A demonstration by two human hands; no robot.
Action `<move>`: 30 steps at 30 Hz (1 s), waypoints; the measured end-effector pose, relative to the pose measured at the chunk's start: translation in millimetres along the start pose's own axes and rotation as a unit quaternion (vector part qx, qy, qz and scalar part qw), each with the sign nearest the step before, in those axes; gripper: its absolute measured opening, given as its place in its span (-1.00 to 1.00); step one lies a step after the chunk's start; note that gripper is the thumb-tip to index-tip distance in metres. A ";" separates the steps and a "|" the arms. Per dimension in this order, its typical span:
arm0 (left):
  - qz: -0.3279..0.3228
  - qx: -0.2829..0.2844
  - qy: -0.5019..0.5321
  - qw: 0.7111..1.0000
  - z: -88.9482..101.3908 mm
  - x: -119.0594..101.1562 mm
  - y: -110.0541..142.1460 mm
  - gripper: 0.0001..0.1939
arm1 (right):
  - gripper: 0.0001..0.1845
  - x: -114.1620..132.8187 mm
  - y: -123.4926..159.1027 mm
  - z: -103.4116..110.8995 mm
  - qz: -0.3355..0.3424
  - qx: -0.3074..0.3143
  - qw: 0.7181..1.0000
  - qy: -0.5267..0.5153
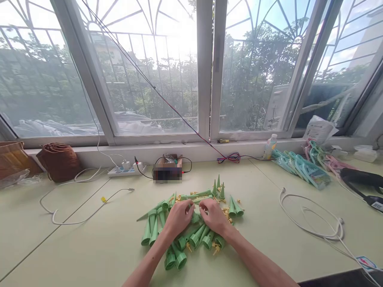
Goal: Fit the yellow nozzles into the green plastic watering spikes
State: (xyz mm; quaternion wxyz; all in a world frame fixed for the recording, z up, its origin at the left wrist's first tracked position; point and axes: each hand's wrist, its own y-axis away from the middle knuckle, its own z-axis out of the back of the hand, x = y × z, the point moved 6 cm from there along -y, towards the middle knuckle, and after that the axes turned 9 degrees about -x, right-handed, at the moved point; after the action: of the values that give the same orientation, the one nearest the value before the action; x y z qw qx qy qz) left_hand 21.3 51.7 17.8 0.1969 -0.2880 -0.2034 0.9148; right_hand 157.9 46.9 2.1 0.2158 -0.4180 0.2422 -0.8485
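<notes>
My left hand (180, 214) and my right hand (213, 215) face each other over a pile of green plastic watering spikes. Both have curled, closed fingers, and whatever they pinch is too small or hidden to make out. Just below the fingertips lies a green spike (195, 217). Several more spikes (196, 236) point various ways around my wrists, their open round ends showing. Left of my left hand lies another group of spikes (153, 227). A few stand upright behind my right hand, such as one spike (214, 188). Small yellow valve pieces (216, 249) are scattered among them.
Behind the pile stand a small box with a blurred front (167, 169) and a power strip (125, 170). A brown bag (59, 161) is at the left. White cables (311, 235), a bottle (271, 146) and packaged teal items (308, 169) lie to the right. Windows rise behind.
</notes>
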 end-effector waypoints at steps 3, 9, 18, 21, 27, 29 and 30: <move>-0.008 -0.030 0.042 0.999 4.5 -0.8 -1.2 -0.78 | -0.83 3.8 -1.5 3.7 -0.003 -0.015 1.000 -0.005; 0.021 -0.125 0.106 0.986 15.1 5.1 -3.6 -0.79 | -0.85 11.9 -2.7 8.3 -0.011 -0.026 0.996 -0.087; 0.067 -0.150 0.164 0.973 18.9 3.6 -2.5 -0.72 | -0.66 15.3 2.2 6.6 -0.008 0.004 0.996 -0.093; 0.089 -0.152 0.222 0.959 17.7 2.9 -1.7 -0.64 | -0.70 16.3 1.9 8.0 -0.013 -0.004 0.995 -0.096; 0.135 -0.125 0.343 0.921 8.5 10.1 -2.0 -0.58 | -0.76 18.9 -0.4 11.1 -0.017 -0.016 0.990 -0.140; 0.148 -0.092 0.364 0.915 2.9 12.7 -3.4 -0.64 | -0.75 19.8 -0.4 11.4 -0.016 -0.009 0.989 -0.148; 0.155 -0.074 0.372 0.912 0.4 13.6 -4.1 -0.65 | -0.75 20.3 -0.1 11.2 -0.014 -0.004 0.989 -0.149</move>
State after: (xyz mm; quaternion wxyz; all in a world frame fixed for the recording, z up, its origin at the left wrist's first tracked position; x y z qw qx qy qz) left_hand 11.8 61.6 14.0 0.0922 -0.6493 -0.1356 0.7426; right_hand 155.6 32.8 20.5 0.2363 -0.5435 0.2050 -0.7790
